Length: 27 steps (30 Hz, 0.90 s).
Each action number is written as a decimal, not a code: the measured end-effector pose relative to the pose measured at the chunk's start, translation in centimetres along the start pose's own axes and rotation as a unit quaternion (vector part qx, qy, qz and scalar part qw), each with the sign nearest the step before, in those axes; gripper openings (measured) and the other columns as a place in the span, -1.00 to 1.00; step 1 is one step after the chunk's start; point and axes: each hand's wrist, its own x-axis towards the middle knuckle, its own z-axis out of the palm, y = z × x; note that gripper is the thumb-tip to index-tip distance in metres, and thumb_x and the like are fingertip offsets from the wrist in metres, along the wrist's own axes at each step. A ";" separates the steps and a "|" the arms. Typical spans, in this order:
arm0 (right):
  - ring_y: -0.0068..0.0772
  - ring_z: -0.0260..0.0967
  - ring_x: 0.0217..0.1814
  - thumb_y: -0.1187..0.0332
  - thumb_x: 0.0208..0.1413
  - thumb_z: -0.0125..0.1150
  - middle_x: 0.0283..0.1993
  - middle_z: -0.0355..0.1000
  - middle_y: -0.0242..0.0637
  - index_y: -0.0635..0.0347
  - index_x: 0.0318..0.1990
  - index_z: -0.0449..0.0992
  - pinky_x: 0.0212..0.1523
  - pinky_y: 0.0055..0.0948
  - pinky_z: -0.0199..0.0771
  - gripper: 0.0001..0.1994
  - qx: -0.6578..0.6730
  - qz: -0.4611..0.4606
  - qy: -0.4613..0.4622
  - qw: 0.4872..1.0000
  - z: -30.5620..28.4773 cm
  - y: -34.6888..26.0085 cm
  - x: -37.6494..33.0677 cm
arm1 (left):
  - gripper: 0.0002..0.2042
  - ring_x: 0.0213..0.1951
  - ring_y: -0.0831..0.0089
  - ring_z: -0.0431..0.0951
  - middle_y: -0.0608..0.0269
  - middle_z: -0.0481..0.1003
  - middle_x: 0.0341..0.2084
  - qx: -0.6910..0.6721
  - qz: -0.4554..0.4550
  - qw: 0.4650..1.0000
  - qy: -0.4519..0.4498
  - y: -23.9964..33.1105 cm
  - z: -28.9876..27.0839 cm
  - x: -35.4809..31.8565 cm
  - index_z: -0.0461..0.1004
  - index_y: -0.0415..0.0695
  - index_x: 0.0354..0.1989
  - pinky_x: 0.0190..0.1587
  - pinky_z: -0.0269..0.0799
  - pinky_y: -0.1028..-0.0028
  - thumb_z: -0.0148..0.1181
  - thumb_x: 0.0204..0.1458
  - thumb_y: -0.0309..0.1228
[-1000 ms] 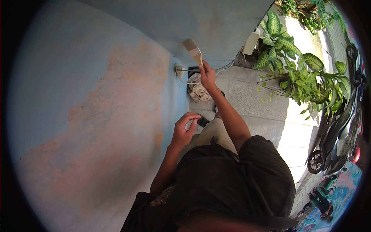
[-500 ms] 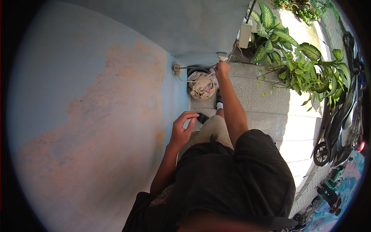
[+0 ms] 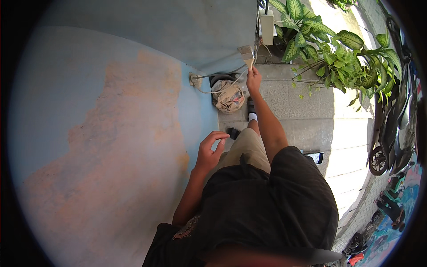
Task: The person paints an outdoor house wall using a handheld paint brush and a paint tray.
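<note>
The paintbrush [image 3: 247, 54] stood near the edge of the grey-blue wall [image 3: 209, 33]; whether its bristles touched was hard to tell. The right hand [image 3: 253, 81] was clamped on its handle, while the left hand [image 3: 209, 149], well apart, curled loosely, thumb and fingers parted. A crumpled bag [image 3: 229, 98] sat on the floor [image 3: 307, 100] beside the patchy wall [image 3: 133, 124].

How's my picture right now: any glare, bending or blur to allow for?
Head view: sunlit paving at right washes out nearly white, while the paintbrush and right hand sit in shade, readable. Head view: fisheye bows the wall seam, and the rim falls to black. Head view: a reddish-dark shape at the lower edge is out of focus.
</note>
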 end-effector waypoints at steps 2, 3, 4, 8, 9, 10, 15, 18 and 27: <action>-0.71 0.14 -0.48 0.31 0.31 0.09 -0.52 0.27 -0.53 0.35 -0.02 0.53 -0.46 -0.59 0.17 -0.72 -0.015 -0.024 -0.005 1.000 0.6 1.7 1.3 | -0.84 -0.14 0.38 0.56 0.11 0.55 -0.19 0.011 -0.004 1.000 0.002 -0.2 -0.5 -0.4 0.54 -0.28 -0.16 0.00 0.44 0.42 0.04 0.16 -0.61; -0.69 0.14 -0.55 0.31 0.29 0.09 -0.55 0.27 -0.51 0.31 -0.02 0.55 -0.55 -0.56 0.17 -0.73 -0.056 -0.081 0.019 0.995 -0.6 3.4 2.5 | -0.84 -0.14 0.38 0.56 0.11 0.55 -0.19 0.001 0.002 1.000 -0.001 0.2 -0.2 -0.1 0.54 -0.28 -0.15 0.00 0.44 0.42 0.04 0.16 -0.61; -0.69 0.14 -0.55 0.31 0.29 0.09 -0.55 0.27 -0.51 0.31 -0.02 0.55 -0.55 -0.56 0.17 -0.73 -0.060 -0.081 0.024 0.995 -2.3 5.3 2.9 | -0.84 -0.14 0.38 0.56 0.11 0.55 -0.19 -0.009 0.007 1.000 0.000 0.5 0.2 -0.1 0.54 -0.28 -0.15 0.00 0.44 0.42 0.04 0.16 -0.62; -0.62 0.14 -0.71 0.29 0.25 0.13 -0.60 0.27 -0.49 0.24 -0.04 0.58 -0.75 -0.49 0.12 -0.74 -0.078 0.118 -0.001 0.990 -4.1 6.1 3.5 | -0.84 -0.14 0.38 0.56 0.11 0.55 -0.19 -0.010 0.002 1.000 -0.006 0.4 0.0 -0.3 0.53 -0.28 -0.15 0.00 0.44 0.42 0.05 0.16 -0.61; -0.62 0.14 -0.71 0.28 0.24 0.13 -0.60 0.27 -0.49 0.25 -0.05 0.58 -0.74 -0.50 0.12 -0.74 -0.060 0.174 -0.015 0.983 -3.4 4.5 3.2 | -0.84 -0.14 0.38 0.56 0.11 0.55 -0.19 -0.003 0.004 1.000 0.008 0.3 -0.4 -0.4 0.53 -0.28 -0.14 0.00 0.44 0.42 0.05 0.16 -0.61; -0.62 0.13 -0.71 0.28 0.23 0.13 -0.61 0.27 -0.48 0.26 -0.06 0.58 -0.73 -0.51 0.12 -0.73 -0.045 0.227 -0.031 0.972 -2.7 2.4 2.7 | -0.84 -0.14 0.38 0.56 0.11 0.55 -0.19 0.002 0.006 1.000 0.023 0.4 -0.6 -0.8 0.53 -0.28 -0.14 0.00 0.44 0.42 0.05 0.17 -0.61; -0.65 0.09 -0.71 0.28 0.23 0.12 -0.61 0.26 -0.48 0.27 -0.09 0.57 -0.74 -0.54 0.07 -0.74 -0.008 0.219 -0.021 0.975 -2.5 -6.3 2.4 | -0.84 -0.13 0.37 0.56 0.11 0.56 -0.19 -0.008 0.014 1.000 0.018 1.2 -0.5 -0.8 0.54 -0.28 -0.15 0.01 0.44 0.42 0.04 0.17 -0.60; -0.69 0.05 -0.70 0.28 0.26 0.11 -0.60 0.24 -0.50 0.27 -0.12 0.57 -0.73 -0.57 0.00 -0.76 0.009 0.167 -0.058 0.984 -1.9 -13.9 0.1 | -0.84 -0.13 0.38 0.56 0.10 0.56 -0.19 -0.011 0.017 1.000 0.011 2.0 -0.3 -0.4 0.54 -0.28 -0.15 0.01 0.44 0.42 0.05 0.17 -0.60; -0.78 0.04 -0.53 0.33 0.32 0.12 -0.47 0.24 -0.58 0.33 0.09 0.45 -0.55 -0.68 0.01 -0.70 0.192 -0.111 -0.148 0.964 -1.4 -20.9 -5.7 | -0.83 -0.14 0.38 0.56 0.11 0.56 -0.19 -0.008 0.019 1.000 -0.015 2.0 1.1 0.8 0.54 -0.28 -0.14 0.00 0.44 0.42 0.05 0.17 -0.60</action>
